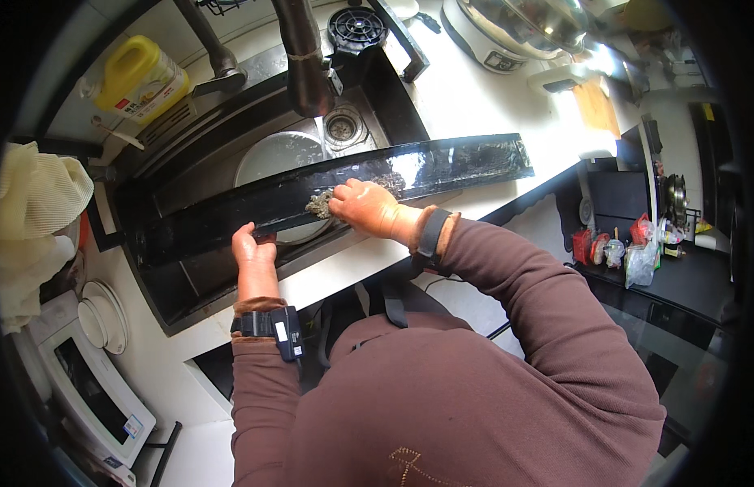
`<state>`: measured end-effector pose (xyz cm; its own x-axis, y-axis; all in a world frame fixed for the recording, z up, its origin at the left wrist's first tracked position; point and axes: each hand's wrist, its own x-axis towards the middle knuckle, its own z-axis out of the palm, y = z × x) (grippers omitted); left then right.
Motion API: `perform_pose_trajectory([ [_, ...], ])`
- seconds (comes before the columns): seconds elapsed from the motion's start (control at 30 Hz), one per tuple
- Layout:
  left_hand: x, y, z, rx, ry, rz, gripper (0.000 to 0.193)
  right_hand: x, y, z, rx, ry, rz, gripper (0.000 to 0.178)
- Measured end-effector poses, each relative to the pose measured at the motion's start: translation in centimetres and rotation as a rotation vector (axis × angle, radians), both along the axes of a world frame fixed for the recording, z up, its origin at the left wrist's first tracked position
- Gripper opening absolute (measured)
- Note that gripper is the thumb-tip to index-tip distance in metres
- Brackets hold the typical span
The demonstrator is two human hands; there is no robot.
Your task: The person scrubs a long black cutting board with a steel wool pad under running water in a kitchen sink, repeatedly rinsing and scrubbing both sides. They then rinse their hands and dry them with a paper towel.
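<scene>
A long, glossy black panel lies slantwise across the sink, its right end over the white counter. My left hand grips the panel's near edge, with some fingers hidden beneath it. My right hand is closed on a greyish scouring pad, which is pressed to the panel's top near its middle. Wet, shiny patches show on the panel. Behind it, water runs from the dark tap. A pale round basin sits in the sink, partly covered by the panel.
The dark sink has a drain at its far right. A yellow jug stands at the back left. A white cooker is on the far counter. Cloths hang left, above a white microwave.
</scene>
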<state>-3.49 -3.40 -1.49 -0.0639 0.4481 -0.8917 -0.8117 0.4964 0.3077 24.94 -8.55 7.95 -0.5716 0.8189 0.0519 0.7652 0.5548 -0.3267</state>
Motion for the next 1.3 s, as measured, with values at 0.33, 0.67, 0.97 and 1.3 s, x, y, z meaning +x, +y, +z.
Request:
perform_pose_trajectory([
  [0.33, -7.2, 1.7, 3.1, 0.012, 0.488, -0.045, 0.019, 4.7, 2.7, 5.3, -0.218, 0.001, -0.084, 0.006],
  [0.67, -3.9, 1.9, 8.0, 0.979, 2.071, -1.030, 0.054, 5.5, 12.0, 5.9, -0.930, -0.017, -0.162, 0.029],
  [0.97, 1.5, 7.9, 7.5, 0.806, 1.347, -1.577, 0.044, 7.4, 13.6, 5.1, -0.727, 0.113, -0.321, 0.035],
  [1.3, 3.3, 6.7, 4.0, 0.709, 1.571, -1.352, 0.055, 2.2, 5.7, 2.0, 0.333, -0.147, -0.706, 0.040],
])
